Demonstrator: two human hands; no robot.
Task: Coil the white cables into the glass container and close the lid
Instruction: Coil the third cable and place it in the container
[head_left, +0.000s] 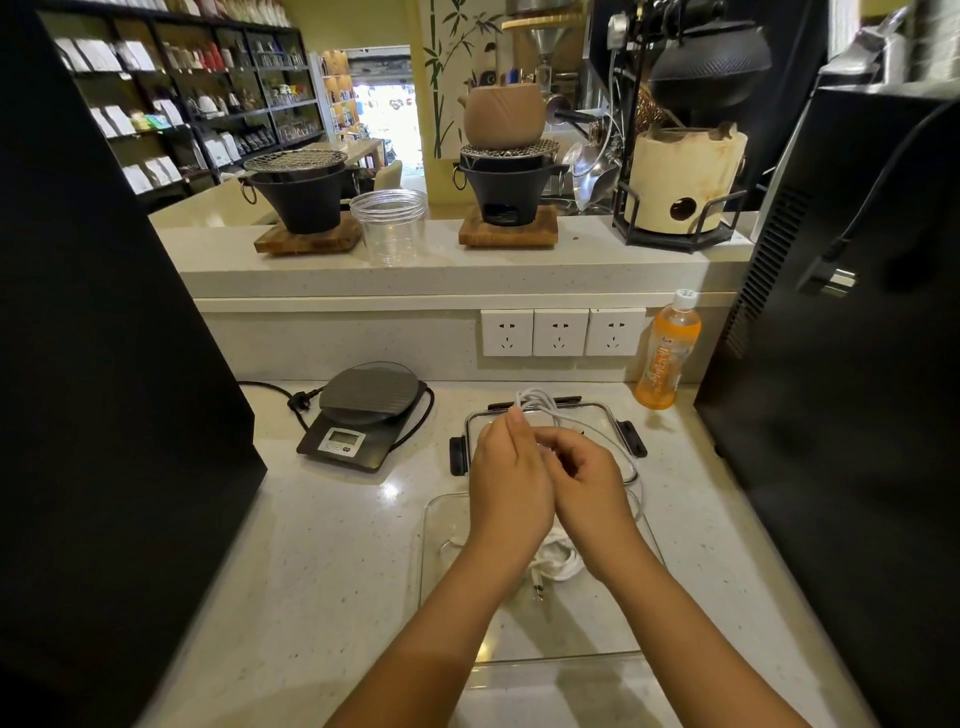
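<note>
A clear glass container (441, 525) sits on the counter in front of me, partly under my forearms. One coiled white cable (558, 561) lies inside it, its metal plug pointing toward me. My left hand (506, 478) and my right hand (584, 475) are held together above the container's far edge, both gripping a second white cable (540, 402). Its loops stick up past my left fingertips, and a loose strand hangs down on the right into the container. The transparent lid (613, 421) with black clips lies flat just behind the container.
A black digital scale (366, 415) with a black cord stands to the left. An orange drink bottle (667, 353) stands at the right by the wall sockets (560, 332). Large black appliances flank both sides. A plastic cup (389, 226) and stoves sit on the raised ledge.
</note>
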